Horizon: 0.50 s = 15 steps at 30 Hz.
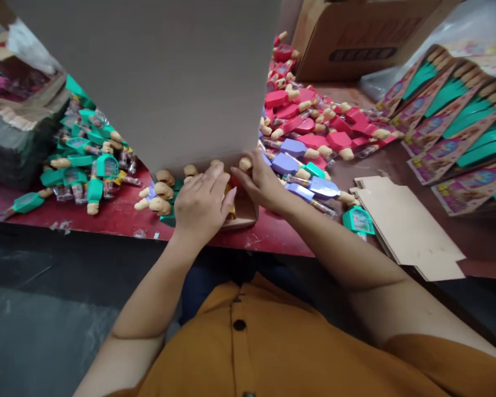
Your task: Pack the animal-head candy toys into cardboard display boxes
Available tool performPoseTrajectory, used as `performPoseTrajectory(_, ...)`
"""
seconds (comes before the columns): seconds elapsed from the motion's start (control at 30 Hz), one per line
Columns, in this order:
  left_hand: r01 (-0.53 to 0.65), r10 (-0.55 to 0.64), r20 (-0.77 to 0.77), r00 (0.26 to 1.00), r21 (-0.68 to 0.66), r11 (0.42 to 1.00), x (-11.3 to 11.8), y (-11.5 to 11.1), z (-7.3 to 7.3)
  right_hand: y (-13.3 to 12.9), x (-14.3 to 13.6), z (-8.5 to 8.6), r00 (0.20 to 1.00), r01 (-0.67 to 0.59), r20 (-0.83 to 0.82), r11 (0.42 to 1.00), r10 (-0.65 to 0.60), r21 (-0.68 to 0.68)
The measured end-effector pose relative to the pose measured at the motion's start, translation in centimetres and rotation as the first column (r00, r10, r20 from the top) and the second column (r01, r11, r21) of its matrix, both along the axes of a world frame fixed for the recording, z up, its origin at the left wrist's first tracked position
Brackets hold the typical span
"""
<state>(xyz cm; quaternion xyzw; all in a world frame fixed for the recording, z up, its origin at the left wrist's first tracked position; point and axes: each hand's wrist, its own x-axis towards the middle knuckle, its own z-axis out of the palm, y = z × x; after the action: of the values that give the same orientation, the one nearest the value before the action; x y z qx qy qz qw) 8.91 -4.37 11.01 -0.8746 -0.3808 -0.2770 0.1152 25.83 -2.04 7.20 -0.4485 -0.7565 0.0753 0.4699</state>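
An open cardboard box (243,214) sits at the front edge of the red table, its tall grey flap (161,77) standing up behind it. Tan-headed toys lie along the box; one tan head (164,190) shows at its left end. My left hand (202,198) rests over the toys in the box, palm down, with its fingers slightly apart. At the right end, my right hand (258,179) has its fingers and thumb around a tan toy head (245,164).
Green toys (78,176) are heaped at left, beside stacked dark cartons (16,138). Red toys (334,124) and purple toys (291,160) spread behind and right. Flat cardboard (409,220), filled display boxes (450,116) and a large carton (364,38) stand or lie at right.
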Motion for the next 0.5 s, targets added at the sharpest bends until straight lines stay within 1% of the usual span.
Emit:
performPoseTrajectory(0.07,-0.020,0.020,0.012,1.000,-0.013,1.000,0.1,0.3,0.0,0.7,-0.2,-0.3,1.000,0.020,0.004,0.999,-0.020,-0.032)
performPoseTrajectory(0.13,-0.038,0.038,0.011,0.999,0.000,0.999,0.2,0.5,0.1,1.1,-0.4,-0.7,0.999,0.047,0.001,0.998,-0.047,-0.045)
performPoseTrajectory(0.2,-0.045,0.045,0.001,0.999,0.019,0.999,0.2,0.6,0.2,1.1,-0.6,-1.0,0.997,0.073,-0.004,0.997,-0.073,-0.011)
performPoseTrajectory(0.23,-0.045,0.045,-0.007,0.999,0.028,0.999,0.2,0.6,0.2,1.1,-0.6,-1.1,0.997,0.079,-0.006,0.996,-0.079,0.033)
performPoseTrajectory(0.3,-0.033,0.035,-0.026,0.999,0.054,0.998,0.2,0.4,0.2,1.0,-0.4,-0.9,0.995,0.096,-0.009,0.980,-0.096,0.176)
performPoseTrajectory(0.37,-0.016,0.019,-0.038,0.999,0.089,0.996,0.1,0.0,0.1,1.0,-0.2,-0.4,0.992,0.126,-0.015,0.933,-0.129,0.337)
performPoseTrajectory(0.4,-0.007,0.011,-0.036,0.999,0.104,0.995,0.0,-0.1,0.0,1.0,-0.2,-0.2,0.990,0.134,-0.009,0.909,-0.142,0.394)
performPoseTrajectory(0.5,0.001,0.000,-0.010,1.000,0.124,0.992,0.0,-0.4,-0.2,1.3,-0.5,-0.1,0.987,0.142,0.001,0.865,-0.162,0.481)
